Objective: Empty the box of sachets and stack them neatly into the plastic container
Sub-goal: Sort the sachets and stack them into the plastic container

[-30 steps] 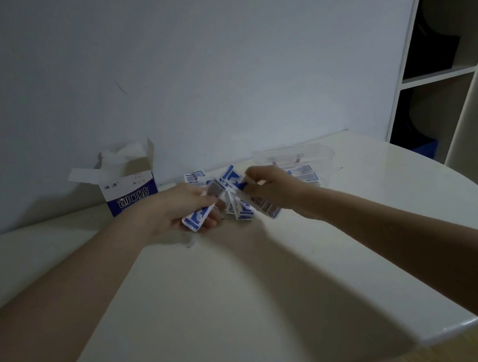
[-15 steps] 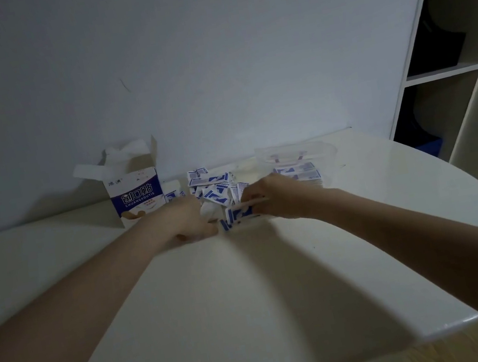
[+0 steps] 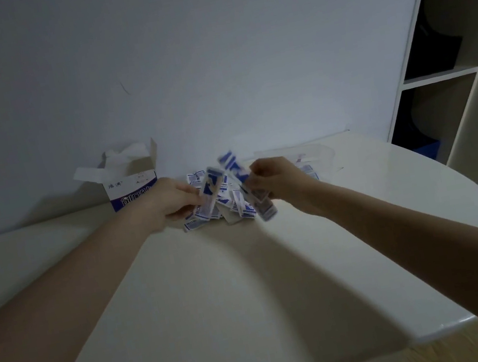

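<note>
Now we gather sachets: our left hand (image 3: pixel 175 199) pinches a few, our right hand (image 3: pixel 275 179) grips another blurred bunch. We'd best square each bunch flat before carrying it right to the plastic container (image 3: pixel 321 155), which sits right of frame centre. One box (image 3: pixel 132 180), open, stands left of centre; one container; the loose sachet pile (image 3: pixel 223 206), mid-frame on the worktop (image 3: pixel 222 311), is too jumbled to count.

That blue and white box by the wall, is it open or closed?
Open. The box stands upright with its top flaps folded up and outward. Whether anything is left inside cannot be told from this angle.
</note>
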Tool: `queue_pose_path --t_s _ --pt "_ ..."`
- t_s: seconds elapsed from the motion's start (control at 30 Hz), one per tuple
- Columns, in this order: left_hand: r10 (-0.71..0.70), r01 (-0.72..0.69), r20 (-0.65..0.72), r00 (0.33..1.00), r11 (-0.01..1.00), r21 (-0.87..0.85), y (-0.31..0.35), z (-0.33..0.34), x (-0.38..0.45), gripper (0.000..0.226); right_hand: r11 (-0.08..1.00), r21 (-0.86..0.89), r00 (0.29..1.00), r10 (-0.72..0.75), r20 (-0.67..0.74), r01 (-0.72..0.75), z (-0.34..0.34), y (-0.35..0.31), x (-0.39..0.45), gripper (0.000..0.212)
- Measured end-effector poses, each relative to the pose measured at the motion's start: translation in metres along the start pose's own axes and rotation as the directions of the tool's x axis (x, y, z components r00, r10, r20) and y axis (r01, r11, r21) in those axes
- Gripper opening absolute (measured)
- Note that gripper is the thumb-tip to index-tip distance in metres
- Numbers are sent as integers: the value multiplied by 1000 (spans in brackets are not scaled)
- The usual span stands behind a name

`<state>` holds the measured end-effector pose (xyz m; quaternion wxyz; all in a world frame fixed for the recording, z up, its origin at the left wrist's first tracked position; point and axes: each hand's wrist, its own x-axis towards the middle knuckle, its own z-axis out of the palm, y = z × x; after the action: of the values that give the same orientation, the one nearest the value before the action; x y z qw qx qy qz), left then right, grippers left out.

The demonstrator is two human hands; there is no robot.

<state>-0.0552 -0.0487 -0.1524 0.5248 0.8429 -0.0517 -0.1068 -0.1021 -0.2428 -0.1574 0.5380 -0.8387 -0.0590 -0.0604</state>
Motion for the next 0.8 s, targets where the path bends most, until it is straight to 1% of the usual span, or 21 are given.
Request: queue_pose_path --t_s 0.03,0.07,0.1,0.13,0.17,0.2,0.23,0.27,0.3,0.33,0.37,0.4,0.43,0.47,0.5,0.57,0.63,0.7,0.77,0.8 --pt "-12 12 0 1000 996 -93 0 5 1 16 975 210 998 62 28 -67 0 -4 -1 25" --pt "-13 14 8 1000 986 -165 3 11 -1 15 937 328 992 100 77 -120 1 -8 -3 25" --pt "5 1 31 1000 978 -208 7 18 -2 14 923 352 986 119 115 -152 1 -9 -4 24" --pt "31 -13 68 997 969 -246 11 25 -5 14 928 335 984 125 128 -162 4 -8 -4 22" --pt "60 -29 111 992 966 -258 13 32 -6 14 946 287 986 124 112 -152 6 -8 -4 21" --pt "83 -43 153 985 967 -250 16 37 -8 14 970 209 992 111 60 -121 7 -7 -3 17" --pt "93 -57 180 979 979 -196 17 39 -8 13 994 85 997 78 -13 -76 6 -6 -2 11" --pt "97 -81 186 978 993 -89 17 40 -7 10 996 -86 997 18 -81 -25 3 -5 -2 4" --pt "109 -122 167 980 990 75 15 38 -4 10 956 -291 993 -61 -105 28 0 -3 -2 10" --pt "116 -150 145 983 958 246 12 36 -1 19 874 -478 988 -136 -73 85 -4 -1 -2 18" --pt "112 -155 136 984 920 361 9 35 3 27 776 -614 982 -187 -11 141 -7 2 -2 22" --pt "107 -156 139 984 898 411 7 35 3 29 673 -714 975 -214 59 191 -9 5 -3 24" --pt "111 -172 164 980 890 422 6 37 2 25 583 -778 967 -221 126 234 -10 8 -4 24" --pt "116 -196 202 973 875 442 7 39 -1 19 528 -807 961 -211 179 267 -10 13 -5 23" --pt "114 -217 235 965 850 481 6 44 -4 17 509 -815 960 -177 216 277 -9 17 -6 22" --pt "124 -265 281 952 796 545 4 52 -4 23 518 -809 959 -109 261 279 -7 22 -9 21" --pt "174 -295 258 950 771 564 1 58 -2 22 528 -802 955 -69 288 280 -8 24 -11 23" --pt "227 -317 225 948 760 567 -2 62 -1 5 509 -817 954 -32 298 272 -15 25 -13 28" --pt "259 -339 221 940 764 549 -4 63 -1 7 457 -850 955 7 297 261 -26 27 -14 33" --pt "269 -351 226 936 753 557 -3 63 -1 9 453 -858 958 29 285 242 -33 28 -14 35"
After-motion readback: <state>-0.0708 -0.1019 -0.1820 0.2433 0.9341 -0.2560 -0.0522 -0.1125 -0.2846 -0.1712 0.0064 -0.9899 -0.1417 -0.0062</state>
